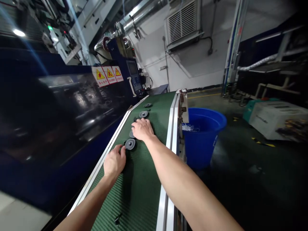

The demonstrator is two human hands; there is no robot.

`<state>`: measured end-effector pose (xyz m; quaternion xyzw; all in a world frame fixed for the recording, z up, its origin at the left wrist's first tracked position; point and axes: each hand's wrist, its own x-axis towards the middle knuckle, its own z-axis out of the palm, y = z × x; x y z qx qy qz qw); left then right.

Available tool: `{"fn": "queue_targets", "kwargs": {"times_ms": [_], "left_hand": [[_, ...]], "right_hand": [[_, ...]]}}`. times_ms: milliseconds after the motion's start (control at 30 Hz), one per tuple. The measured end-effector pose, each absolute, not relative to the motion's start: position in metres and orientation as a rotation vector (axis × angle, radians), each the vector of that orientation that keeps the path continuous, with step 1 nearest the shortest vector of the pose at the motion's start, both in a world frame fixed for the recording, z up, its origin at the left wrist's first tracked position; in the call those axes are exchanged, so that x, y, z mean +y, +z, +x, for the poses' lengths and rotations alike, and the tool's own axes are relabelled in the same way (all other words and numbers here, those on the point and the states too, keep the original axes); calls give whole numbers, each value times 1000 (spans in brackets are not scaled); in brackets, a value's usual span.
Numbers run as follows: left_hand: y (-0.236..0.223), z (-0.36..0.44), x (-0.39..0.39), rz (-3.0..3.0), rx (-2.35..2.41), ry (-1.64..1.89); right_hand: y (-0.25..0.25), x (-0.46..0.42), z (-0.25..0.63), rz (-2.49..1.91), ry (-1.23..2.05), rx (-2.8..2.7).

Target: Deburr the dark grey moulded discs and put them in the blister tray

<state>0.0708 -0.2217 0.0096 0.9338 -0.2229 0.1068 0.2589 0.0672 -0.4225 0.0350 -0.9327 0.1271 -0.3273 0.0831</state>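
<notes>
My left hand (115, 161) is over the left side of the green conveyor belt (141, 186), thumb and forefinger closed at the edge of a round grey plastic part (130, 144) with a dark centre. Farther up the belt, my right hand (143, 129) has its fingers curled down, next to another grey round part (132, 134) that it partly covers. What its fingertips hold is hidden. Beyond it lie a third round part (143, 114) and a farther one (148, 105), with small black bits beside them. A small black piece (117, 219) lies at the near end.
Metal rails (170, 138) edge the belt. A large blue bin (202, 141) stands to its right, with clear material inside. Along the left runs a dark blue machine (72, 106) with warning labels (107, 75) and a control panel (134, 75). A white box-shaped unit (276, 117) sits on the floor at right.
</notes>
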Motion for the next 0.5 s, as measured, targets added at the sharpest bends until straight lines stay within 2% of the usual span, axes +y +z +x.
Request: {"fn": "queue_targets", "kwargs": {"times_ms": [300, 400, 500], "left_hand": [[6, 87, -246, 2323, -597, 203], [3, 79, -214, 2215, -545, 132], [3, 54, -140, 2131, -465, 103]], "right_hand": [[32, -408, 70, -2806, -1025, 218], [32, -412, 69, -2806, -1058, 196], [31, -415, 69, -2798, -1109, 167]]}}
